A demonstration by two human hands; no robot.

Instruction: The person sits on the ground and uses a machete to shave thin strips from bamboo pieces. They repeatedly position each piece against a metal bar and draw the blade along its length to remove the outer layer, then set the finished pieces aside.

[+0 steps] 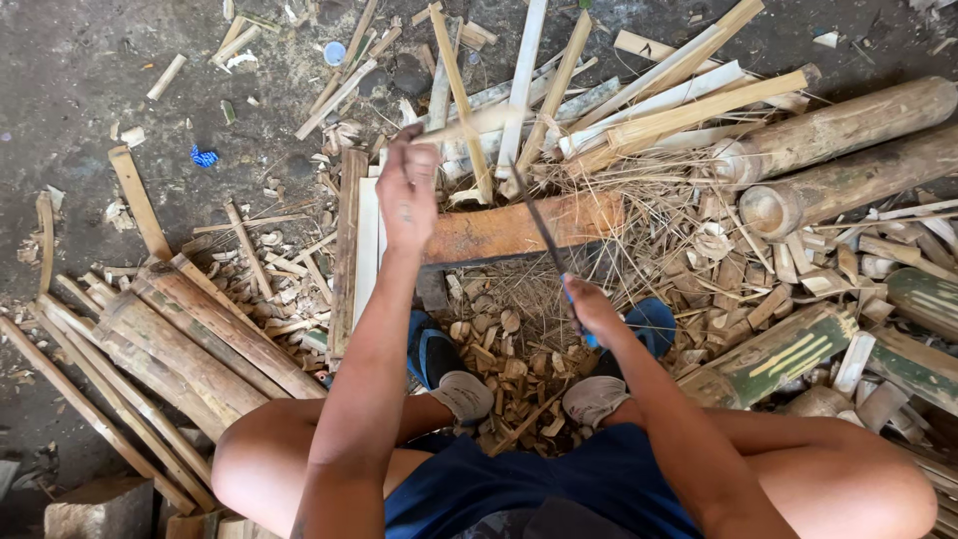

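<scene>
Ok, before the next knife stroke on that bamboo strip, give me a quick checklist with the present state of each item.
1. Left hand grips the bamboo strip: ok, fingers closed around its near end.
2. Right hand holds the knife by its blue handle: ok.
3. Blade edge set on the strip: cannot tell, the tip area is lost among the splints.
4. Orange wooden block lies under the work: ok, flat on the ground ahead of the feet.
5. Left fingers apart from the blade: ok, a clear gap shows.
6. Feet away from the blade: ok, in sandals behind the block.
</scene>
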